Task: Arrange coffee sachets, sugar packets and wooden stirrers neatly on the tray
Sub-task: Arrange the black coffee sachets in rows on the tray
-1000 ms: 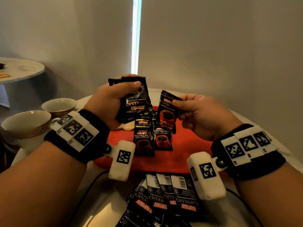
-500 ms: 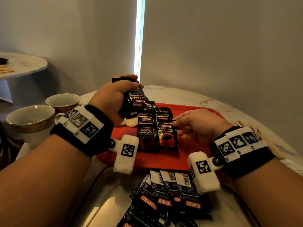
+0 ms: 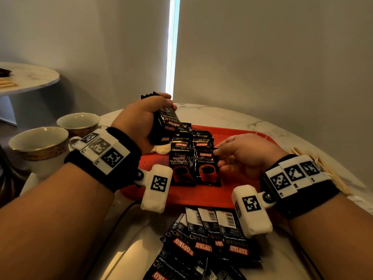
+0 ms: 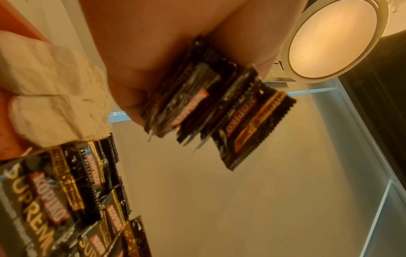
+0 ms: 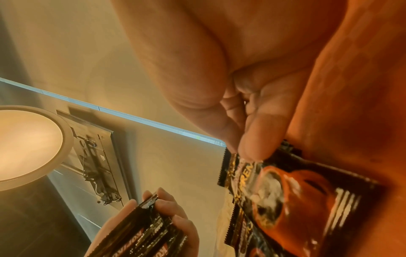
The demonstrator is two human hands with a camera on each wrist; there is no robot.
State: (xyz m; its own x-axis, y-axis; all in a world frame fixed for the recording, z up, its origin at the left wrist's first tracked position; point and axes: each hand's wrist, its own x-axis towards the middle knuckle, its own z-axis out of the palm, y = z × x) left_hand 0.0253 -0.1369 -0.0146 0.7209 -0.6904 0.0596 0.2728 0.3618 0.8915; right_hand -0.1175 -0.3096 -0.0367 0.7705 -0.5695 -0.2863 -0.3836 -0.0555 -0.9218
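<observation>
Glossy black foil: the coffee sachets lie in two overlapping rows on the red tray, front pair face up, rear ones shingled behind. L hand is closed round a bundle of spare sachets, held above the tray's far-left part; the left wrist view shows several packs fanned edge-on in that grip. R hand is low on the tray, thumb and fingertips pinching the top-right corner of the front right sachet. Handling, judged: packs are light, thin, flexible and slick, so they should slide over each other readily; best hold is at the crimped serrated edge or a corner, w/ light pressure, since a firm squeeze would likely buckle the pouch and upset the row. Pale crumpled packets, prob. sugar, sit on the tray just left of the rows, under the L hand; can't confirm contents. Wooden stirrers lie loose on the marble table off the tray's right side, partly behind the R wrist. More sachets lie face down in a loose heap on the table, near edge. Two cups stand left, well apart from the tray. Obstruction: the L-hand bundle overhangs the rear of the rows; wrist units hang over the tray's front rim.
</observation>
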